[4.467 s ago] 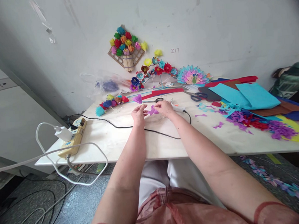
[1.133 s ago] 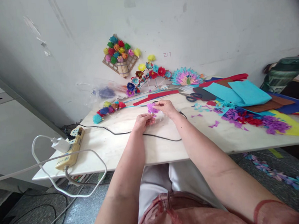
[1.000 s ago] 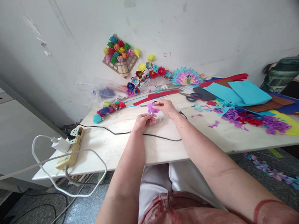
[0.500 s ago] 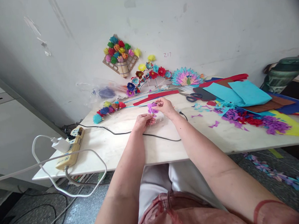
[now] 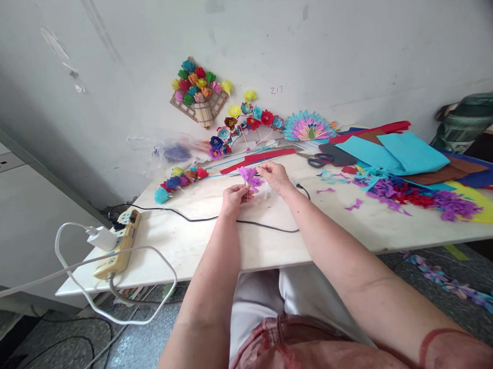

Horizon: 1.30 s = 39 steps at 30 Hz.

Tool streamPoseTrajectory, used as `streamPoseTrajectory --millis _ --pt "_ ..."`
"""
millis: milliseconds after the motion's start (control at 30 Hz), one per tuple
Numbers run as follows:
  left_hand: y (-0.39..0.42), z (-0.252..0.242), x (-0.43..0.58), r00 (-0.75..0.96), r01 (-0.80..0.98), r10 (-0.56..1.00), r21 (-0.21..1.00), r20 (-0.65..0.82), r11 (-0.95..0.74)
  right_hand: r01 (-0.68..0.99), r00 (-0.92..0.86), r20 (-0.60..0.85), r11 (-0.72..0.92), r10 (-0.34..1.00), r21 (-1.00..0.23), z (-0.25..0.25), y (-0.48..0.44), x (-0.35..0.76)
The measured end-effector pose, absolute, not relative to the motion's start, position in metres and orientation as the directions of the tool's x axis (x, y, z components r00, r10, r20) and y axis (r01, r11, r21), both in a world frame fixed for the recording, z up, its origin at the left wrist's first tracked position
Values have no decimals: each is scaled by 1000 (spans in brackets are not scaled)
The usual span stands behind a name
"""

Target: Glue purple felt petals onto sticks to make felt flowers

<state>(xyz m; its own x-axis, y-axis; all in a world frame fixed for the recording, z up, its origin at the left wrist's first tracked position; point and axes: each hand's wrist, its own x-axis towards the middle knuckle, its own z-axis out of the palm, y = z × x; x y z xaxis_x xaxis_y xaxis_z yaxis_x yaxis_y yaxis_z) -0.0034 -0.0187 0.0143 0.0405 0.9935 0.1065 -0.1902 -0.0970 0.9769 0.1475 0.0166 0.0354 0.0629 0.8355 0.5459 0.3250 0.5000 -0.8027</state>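
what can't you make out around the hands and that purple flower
All in the head view:
purple flower: too small to tell how the petals join; its base is hidden by the left hand pinching it.
right hand: fingertips reach the petals; pinching or only touching, unclear.
black cord: its far end is hidden behind the right wrist.
green bag: cut off by the right edge.
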Motion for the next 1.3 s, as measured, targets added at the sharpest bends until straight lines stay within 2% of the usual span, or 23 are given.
streamPoseTrajectory --millis 200,400,467,733,1033,1300 --pt "-16 13 -3 -45 -172 986 971 158 -164 305 12 464 439 886 -845 35 15 145" --pt "-14 12 -2 -55 -163 986 972 160 -167 -18 -19 366 366 930 -931 36 13 140" --pt "-14 12 -3 -50 -160 986 974 156 -162 -78 -24 354 351 935 -933 36 12 139" --pt "-13 10 -4 -76 -162 984 971 163 -173 -152 -72 323 310 944 -939 37 6 137" --pt "-12 10 -3 -143 -156 975 969 167 -189 -277 -25 281 263 959 -924 39 3 133" --pt "-12 11 -2 -190 -96 963 972 192 -213 -250 -16 289 276 957 -928 37 5 131"
